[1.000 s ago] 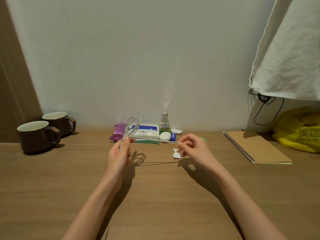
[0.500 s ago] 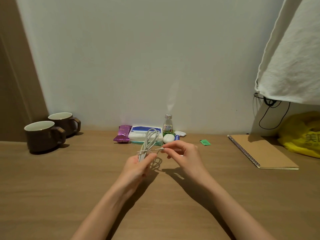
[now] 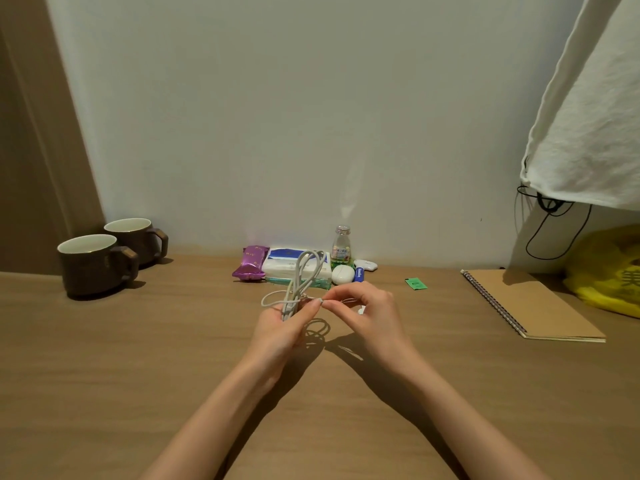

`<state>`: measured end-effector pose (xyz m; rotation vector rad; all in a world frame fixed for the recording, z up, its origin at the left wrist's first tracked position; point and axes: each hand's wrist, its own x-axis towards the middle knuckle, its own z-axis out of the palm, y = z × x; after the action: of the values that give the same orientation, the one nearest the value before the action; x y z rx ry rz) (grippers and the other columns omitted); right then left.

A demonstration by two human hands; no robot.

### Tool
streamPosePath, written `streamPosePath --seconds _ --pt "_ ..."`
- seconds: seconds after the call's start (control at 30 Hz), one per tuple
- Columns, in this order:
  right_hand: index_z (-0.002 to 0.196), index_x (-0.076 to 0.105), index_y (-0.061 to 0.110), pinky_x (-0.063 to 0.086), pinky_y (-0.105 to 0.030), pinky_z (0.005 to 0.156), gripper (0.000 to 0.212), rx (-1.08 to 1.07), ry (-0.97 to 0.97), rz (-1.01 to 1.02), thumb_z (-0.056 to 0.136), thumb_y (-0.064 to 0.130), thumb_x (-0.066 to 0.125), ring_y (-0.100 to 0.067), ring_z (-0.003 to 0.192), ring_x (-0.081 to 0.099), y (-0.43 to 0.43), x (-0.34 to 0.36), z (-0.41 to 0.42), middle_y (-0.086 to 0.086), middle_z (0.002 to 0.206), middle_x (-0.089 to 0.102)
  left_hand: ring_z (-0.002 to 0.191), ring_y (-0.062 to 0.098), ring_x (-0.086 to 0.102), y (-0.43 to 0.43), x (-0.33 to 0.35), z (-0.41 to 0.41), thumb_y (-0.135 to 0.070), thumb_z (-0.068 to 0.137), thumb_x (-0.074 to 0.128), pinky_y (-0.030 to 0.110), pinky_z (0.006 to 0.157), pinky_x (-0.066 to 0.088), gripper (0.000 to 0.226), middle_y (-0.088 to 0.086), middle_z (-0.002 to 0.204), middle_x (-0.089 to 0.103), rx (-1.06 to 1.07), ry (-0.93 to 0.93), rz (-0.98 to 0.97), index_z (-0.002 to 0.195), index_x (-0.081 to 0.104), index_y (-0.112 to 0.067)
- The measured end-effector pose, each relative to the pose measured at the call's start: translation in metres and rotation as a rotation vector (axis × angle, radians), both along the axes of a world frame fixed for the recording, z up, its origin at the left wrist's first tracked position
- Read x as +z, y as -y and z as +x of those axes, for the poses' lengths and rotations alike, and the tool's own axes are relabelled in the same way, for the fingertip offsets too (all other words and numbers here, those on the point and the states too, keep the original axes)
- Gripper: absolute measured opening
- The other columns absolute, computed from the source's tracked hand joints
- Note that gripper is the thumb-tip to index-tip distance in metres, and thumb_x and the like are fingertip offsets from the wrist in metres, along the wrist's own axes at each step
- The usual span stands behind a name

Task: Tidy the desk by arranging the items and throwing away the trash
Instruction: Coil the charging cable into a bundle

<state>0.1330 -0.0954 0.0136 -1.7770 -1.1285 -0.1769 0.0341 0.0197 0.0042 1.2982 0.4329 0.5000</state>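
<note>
Basically, left hand (image 3: 281, 332) had fingers (image 3: 302, 316) curled round the looped white cable (image 3: 309, 263); right hand (image 3: 373, 312) pinched its loose end. Looked light, limp, springy; mid-bundle grip seemed best.

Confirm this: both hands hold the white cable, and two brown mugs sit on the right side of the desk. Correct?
No. The head view shows the mugs on the left side of the desk, not the right. The rest stands: the left hand grips the coiled cable and the right hand pinches a strand of it.
</note>
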Motion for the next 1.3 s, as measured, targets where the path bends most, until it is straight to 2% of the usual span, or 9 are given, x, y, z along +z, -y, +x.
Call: streamPosePath --seconds 0.13,0.37,0.57,0.63,0.8,0.97,1.1,1.2,1.3 --pt "0.096 0.069 0.025 0.048 -0.008 0.073 0.009 -0.011 0.019 -0.042 0.087 0.024 0.067 0.003 0.087 0.058 -0.002 0.000 -0.001 0.015 0.090 0.063 0.038 0.005 0.042 0.004 0.001 0.005 -0.023 0.089 0.061 0.013 0.037 0.032 0.022 -0.011 0.036 0.046 0.080 -0.030 0.124 0.069 0.058 -0.016" --pt "0.092 0.058 0.017 0.041 -0.022 0.072 0.008 -0.262 0.010 0.067 0.096 0.012 0.053 -0.008 0.079 0.053 0.013 0.000 0.030 0.003 0.092 0.057 0.036 0.006 0.032 -0.027 0.002 -0.003 -0.024 0.092 0.057 0.015 0.035 0.026 0.026 -0.008 0.043 0.040 0.345 0.097 -0.030 0.068 0.050 -0.017" --pt "0.091 0.045 0.017 0.036 -0.031 0.074 0.011 -0.411 0.037 -0.118 0.099 0.012 0.040 -0.023 0.087 0.048 0.014 -0.007 0.041 -0.001 0.094 0.049 0.052 0.013 0.027 -0.023 0.000 -0.003 -0.023 0.093 0.054 0.028 0.047 0.021 0.031 0.001 0.055 0.034 0.378 0.063 0.223 0.065 0.046 -0.014" --pt "0.088 0.042 0.020 0.040 -0.032 0.072 0.016 -0.331 -0.055 -0.194 0.100 0.011 0.036 -0.021 0.086 0.052 0.013 -0.008 0.040 0.001 0.089 0.052 0.050 0.012 0.028 -0.028 0.001 -0.005 -0.024 0.093 0.054 0.028 0.048 0.021 0.032 -0.001 0.054 0.035 0.339 0.034 0.214 0.063 0.046 -0.016" --pt "0.093 0.045 0.018 0.048 -0.025 0.065 0.031 -0.057 -0.405 -0.080 0.093 -0.008 0.027 -0.015 0.074 0.055 0.010 0.002 0.021 -0.005 0.090 0.064 0.047 0.012 0.027 -0.019 0.002 -0.001 -0.023 0.092 0.057 0.026 0.045 0.022 0.037 -0.003 0.048 0.033 0.221 0.031 0.199 0.058 0.042 -0.019" --pt "0.107 0.061 0.017 0.042 -0.020 0.069 0.026 0.115 -0.493 -0.253 0.100 0.016 0.036 -0.005 0.078 0.052 0.011 0.010 -0.002 0.002 0.089 0.058 0.040 0.004 0.034 -0.009 0.003 -0.002 -0.021 0.091 0.059 0.018 0.042 0.027 0.030 -0.010 0.038 0.043 0.180 -0.002 0.274 0.061 0.055 -0.021" --pt "0.096 0.067 0.032 0.047 -0.020 0.073 0.016 0.199 -0.354 -0.297 0.091 0.043 0.057 0.002 0.078 0.055 0.007 0.007 -0.010 0.013 0.086 0.063 0.050 0.004 0.043 -0.009 0.003 -0.002 -0.024 0.090 0.060 0.020 0.049 0.033 0.011 -0.012 0.049 0.051 0.150 -0.020 0.312 0.086 0.069 -0.019" --pt "0.090 0.071 0.026 0.043 -0.014 0.064 0.014 0.213 -0.292 -0.258 0.090 0.036 0.062 0.005 0.070 0.053 0.004 0.007 -0.009 0.013 0.077 0.062 0.048 0.002 0.045 -0.010 0.002 -0.002 -0.028 0.088 0.062 0.017 0.048 0.033 0.010 -0.014 0.046 0.053 0.111 -0.036 0.330 0.089 0.069 -0.020" --pt "0.081 0.069 0.027 0.043 -0.019 0.064 0.022 0.251 -0.297 -0.224 0.095 0.033 0.054 -0.001 0.069 0.053 0.005 0.005 -0.008 0.012 0.073 0.063 0.049 0.004 0.042 -0.011 0.002 -0.004 -0.032 0.083 0.067 0.018 0.047 0.031 0.013 -0.014 0.045 0.051 0.098 -0.051 0.261 0.087 0.071 -0.020"
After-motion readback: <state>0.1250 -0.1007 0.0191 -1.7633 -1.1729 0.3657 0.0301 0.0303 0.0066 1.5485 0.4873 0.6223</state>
